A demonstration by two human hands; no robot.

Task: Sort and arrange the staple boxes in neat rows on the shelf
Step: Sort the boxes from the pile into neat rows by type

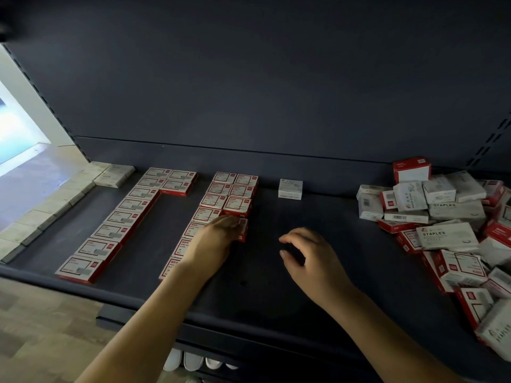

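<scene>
On the dark shelf [276,272] lie rows of red-and-white staple boxes. One long row [116,219] runs from front left to the back. A double row [221,197] stands in the middle. My left hand [214,244] rests on a red box [243,229] at the near end of that double row's right column, fingers around it. My right hand [307,252] hovers over bare shelf to the right, fingers curled and apart, holding nothing. A lone white box [290,189] sits near the back. An unsorted heap of boxes [448,225] fills the right side.
A row of pale grey boxes [55,205] lines the shelf's left edge. The dark back panel [249,92] rises behind. Wooden floor [41,327] shows below the shelf's front lip, with white items [190,360] on a lower level.
</scene>
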